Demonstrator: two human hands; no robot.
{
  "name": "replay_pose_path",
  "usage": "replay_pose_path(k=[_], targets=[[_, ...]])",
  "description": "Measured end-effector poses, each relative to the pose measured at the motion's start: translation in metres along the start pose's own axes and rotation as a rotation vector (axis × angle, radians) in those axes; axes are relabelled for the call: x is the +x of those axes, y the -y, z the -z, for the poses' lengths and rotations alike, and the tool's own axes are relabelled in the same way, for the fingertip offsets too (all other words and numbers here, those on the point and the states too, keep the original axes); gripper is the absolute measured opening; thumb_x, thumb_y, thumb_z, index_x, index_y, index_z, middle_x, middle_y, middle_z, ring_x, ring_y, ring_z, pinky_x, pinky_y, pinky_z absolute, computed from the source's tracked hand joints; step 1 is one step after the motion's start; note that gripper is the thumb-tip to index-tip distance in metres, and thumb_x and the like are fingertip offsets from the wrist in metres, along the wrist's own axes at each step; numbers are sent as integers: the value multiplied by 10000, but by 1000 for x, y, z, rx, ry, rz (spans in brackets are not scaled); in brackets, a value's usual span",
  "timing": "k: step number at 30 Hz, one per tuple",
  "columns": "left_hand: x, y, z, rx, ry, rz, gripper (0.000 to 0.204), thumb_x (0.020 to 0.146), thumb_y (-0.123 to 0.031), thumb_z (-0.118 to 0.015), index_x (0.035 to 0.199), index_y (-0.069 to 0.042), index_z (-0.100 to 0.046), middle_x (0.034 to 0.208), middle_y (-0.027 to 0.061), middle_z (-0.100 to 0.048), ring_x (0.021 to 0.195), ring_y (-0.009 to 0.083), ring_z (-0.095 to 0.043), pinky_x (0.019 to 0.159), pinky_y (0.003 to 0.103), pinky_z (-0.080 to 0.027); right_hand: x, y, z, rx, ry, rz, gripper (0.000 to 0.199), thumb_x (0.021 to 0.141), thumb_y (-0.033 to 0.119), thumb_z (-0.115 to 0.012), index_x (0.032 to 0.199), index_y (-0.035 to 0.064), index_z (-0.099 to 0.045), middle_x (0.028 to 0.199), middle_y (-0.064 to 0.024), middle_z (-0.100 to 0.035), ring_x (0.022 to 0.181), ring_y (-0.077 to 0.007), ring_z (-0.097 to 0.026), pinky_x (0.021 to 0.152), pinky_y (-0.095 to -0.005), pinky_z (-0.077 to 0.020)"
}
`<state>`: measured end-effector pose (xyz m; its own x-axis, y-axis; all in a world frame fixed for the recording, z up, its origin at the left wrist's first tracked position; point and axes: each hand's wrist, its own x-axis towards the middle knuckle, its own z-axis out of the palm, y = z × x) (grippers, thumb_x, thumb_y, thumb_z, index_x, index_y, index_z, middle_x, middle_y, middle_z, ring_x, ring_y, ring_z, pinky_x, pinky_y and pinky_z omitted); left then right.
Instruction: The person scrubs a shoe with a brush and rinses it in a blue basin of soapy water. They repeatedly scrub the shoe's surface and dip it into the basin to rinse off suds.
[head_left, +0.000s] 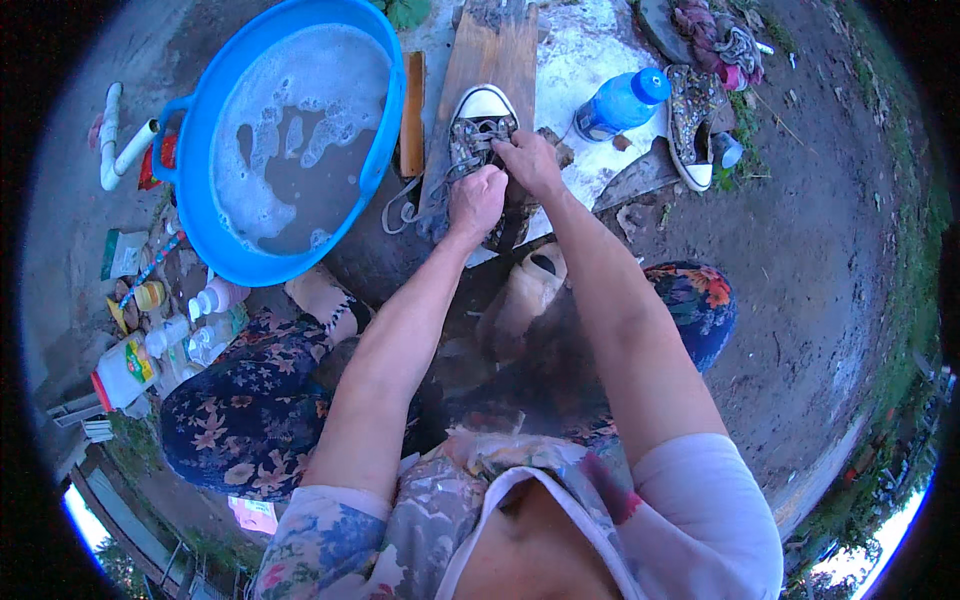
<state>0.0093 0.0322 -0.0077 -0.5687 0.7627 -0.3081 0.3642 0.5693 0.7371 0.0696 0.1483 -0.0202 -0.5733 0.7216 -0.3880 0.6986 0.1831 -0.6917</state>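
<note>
A patterned canvas sneaker (482, 107) with a white toe cap lies on a wooden board (480, 50), its toe pointing away from me. Over its ankle end, my left hand (477, 203) is closed in a fist; what its fingers hold is hidden. My right hand (530, 165) pinches at the laces on the sneaker's right side. A loose grey shoelace (403, 212) trails off to the left of the shoe. To the right, a second sneaker (690, 125) of similar pattern lies on the ground with its toe toward me.
A big blue tub (258, 268) of sudsy water stands at the left. Beyond my right hand is a blue bottle (612, 105) on a whitish slab. Several bottles and a white container (126, 372) lie at the far left, below white pipes (112, 140). Crumpled cloth (735, 45) lies at the upper right.
</note>
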Motion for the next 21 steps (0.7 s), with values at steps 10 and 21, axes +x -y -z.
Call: replay_pose_path(k=[10, 21], targets=[[4, 2, -2, 51, 148, 8, 252, 836, -246, -474, 930, -75, -634, 925, 223, -619, 892, 404, -583, 784, 496, -449, -19, 46, 8, -324, -133, -80, 570, 842, 518, -482, 944, -34, -583, 930, -248, -623, 892, -416, -601, 785, -494, -464], [-1, 5, -1, -130, 58, 85, 352, 840, -328, -405, 833, -37, -603, 879, 214, -615, 849, 423, -567, 743, 469, -432, 5, 9, -11, -319, -176, 145, 410, 903, 434, -419, 856, 52, -561, 782, -254, -613, 771, -447, -590, 684, -536, -461]])
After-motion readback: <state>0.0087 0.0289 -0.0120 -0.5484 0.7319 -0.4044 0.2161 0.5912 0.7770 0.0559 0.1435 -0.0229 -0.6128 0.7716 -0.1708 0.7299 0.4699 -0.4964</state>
